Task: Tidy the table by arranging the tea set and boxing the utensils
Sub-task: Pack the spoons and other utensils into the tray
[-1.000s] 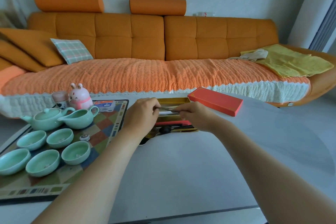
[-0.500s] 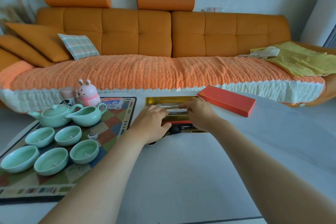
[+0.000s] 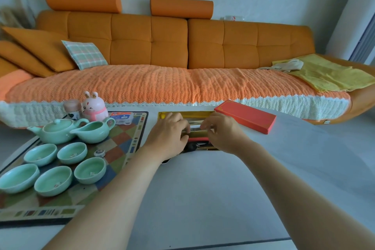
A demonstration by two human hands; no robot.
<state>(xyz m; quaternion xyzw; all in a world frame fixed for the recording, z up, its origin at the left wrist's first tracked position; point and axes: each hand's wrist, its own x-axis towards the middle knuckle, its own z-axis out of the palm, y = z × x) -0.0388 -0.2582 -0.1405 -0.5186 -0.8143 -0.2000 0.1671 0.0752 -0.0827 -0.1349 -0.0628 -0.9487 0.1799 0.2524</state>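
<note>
A gold-lined utensil box (image 3: 190,114) lies open on the white table (image 3: 223,189), holding silver utensils (image 3: 195,128) and a black spoon (image 3: 191,146). My left hand (image 3: 169,138) and my right hand (image 3: 220,132) rest over the box, fingers pinching the ends of a silver utensil. The red box lid (image 3: 245,116) lies just right of the box. On the checkered mat (image 3: 119,144) at left stand a pale green teapot (image 3: 55,131), a green pitcher (image 3: 94,130) and several green cups (image 3: 72,152).
A pink rabbit figure (image 3: 94,106), a small jar (image 3: 72,108) and a blue packet (image 3: 122,116) sit at the mat's far edge. An orange sofa (image 3: 162,57) with cushions and a yellow cloth (image 3: 328,73) runs behind the table.
Both hands have lowered the silver utensil into the box and closed in together over it. The camera view has shifted slightly.
</note>
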